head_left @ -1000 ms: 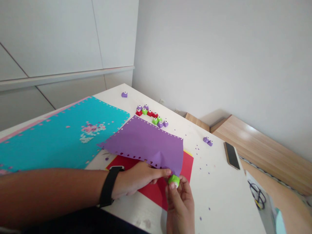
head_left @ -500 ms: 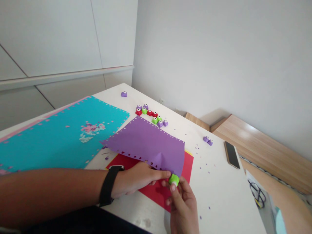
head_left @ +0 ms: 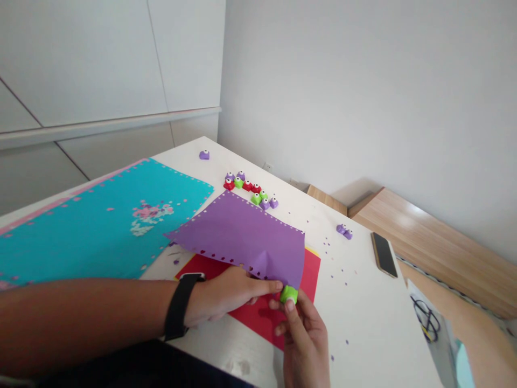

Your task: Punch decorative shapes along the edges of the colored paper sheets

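Note:
A purple sheet of paper [head_left: 242, 226] with small shapes punched along its edges is lifted and slightly bent over a red sheet [head_left: 258, 326]. My left hand [head_left: 230, 293], with a black watch on its wrist, pinches the sheet's near edge. Its index finger reaches to the green craft punch [head_left: 288, 294]. That punch sits on the purple sheet's near right corner. My right hand [head_left: 305, 334] grips it, thumb on the white button and fingers beneath. The left thumb is partly hidden by the paper.
Several purple, green and red craft punches [head_left: 247, 185] stand behind the sheet. Two purple punches [head_left: 344, 231] and a phone [head_left: 384, 255] lie to the right. On the left, a blue sheet [head_left: 89, 231] carries a pile of paper bits [head_left: 149, 215]. Purple bits dot the white table [head_left: 371, 328].
Both hands, the purple sheet and the green punch keep nearly the same positions. The punch and my right hand appear slightly higher; the whole view has shifted a little.

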`<action>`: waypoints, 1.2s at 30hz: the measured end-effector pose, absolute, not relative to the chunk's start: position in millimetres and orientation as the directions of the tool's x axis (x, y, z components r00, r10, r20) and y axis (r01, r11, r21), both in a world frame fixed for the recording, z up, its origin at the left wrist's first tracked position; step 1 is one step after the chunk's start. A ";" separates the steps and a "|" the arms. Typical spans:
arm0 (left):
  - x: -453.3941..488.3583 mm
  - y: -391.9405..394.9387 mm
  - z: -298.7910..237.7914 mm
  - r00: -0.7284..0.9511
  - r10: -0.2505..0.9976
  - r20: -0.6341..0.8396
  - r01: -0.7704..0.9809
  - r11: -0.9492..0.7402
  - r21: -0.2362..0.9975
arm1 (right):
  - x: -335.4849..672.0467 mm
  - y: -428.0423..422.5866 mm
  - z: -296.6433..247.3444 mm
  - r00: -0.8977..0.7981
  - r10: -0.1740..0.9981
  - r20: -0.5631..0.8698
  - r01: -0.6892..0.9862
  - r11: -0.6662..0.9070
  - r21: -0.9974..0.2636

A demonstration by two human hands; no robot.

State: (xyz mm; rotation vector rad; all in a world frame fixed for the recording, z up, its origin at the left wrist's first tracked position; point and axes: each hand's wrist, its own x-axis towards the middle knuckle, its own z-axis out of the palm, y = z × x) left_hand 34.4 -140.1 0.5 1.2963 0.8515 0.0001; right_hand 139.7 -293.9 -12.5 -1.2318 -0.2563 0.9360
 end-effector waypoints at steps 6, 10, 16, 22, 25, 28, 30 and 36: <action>35.7 -140.7 6.5 0.764 0.433 -0.478 0.334 0.368 0.868 | 136.7 -289.3 -11.1 0.637 0.720 -0.275 -0.439 0.046 -0.897; 35.2 -140.7 4.0 0.757 0.447 -0.477 0.357 0.329 0.874 | 130.5 -284.5 -5.5 0.687 0.682 -0.251 -0.404 0.072 -0.912; 35.3 -140.4 5.6 0.746 0.459 -0.482 0.374 0.310 0.874 | 126.9 -281.5 -7.2 0.712 0.669 -0.215 -0.394 0.126 -0.911; 33.9 -141.3 -0.8 0.694 0.489 -0.528 0.444 0.286 0.849 | 131.1 -281.6 -10.1 0.699 0.675 -0.235 -0.423 0.125 -0.897; 34.9 -141.7 -2.5 0.700 0.478 -0.531 0.402 0.351 0.846 | 130.8 -283.8 -6.8 0.670 0.690 -0.275 -0.449 0.081 -0.890; 36.6 -140.8 4.1 0.737 0.458 -0.497 0.305 0.432 0.849 | 132.2 -288.9 -1.1 0.667 0.674 -0.318 -0.481 0.064 -0.874; 37.2 -139.4 10.2 0.750 0.470 -0.466 0.259 0.440 0.860 | 140.4 -294.6 2.4 0.656 0.673 -0.342 -0.512 0.064 -0.857; 36.1 -136.3 20.3 0.761 0.509 -0.403 0.218 0.385 0.897 | 215.3 -304.6 14.4 0.728 0.587 -0.355 -0.489 0.080 -0.869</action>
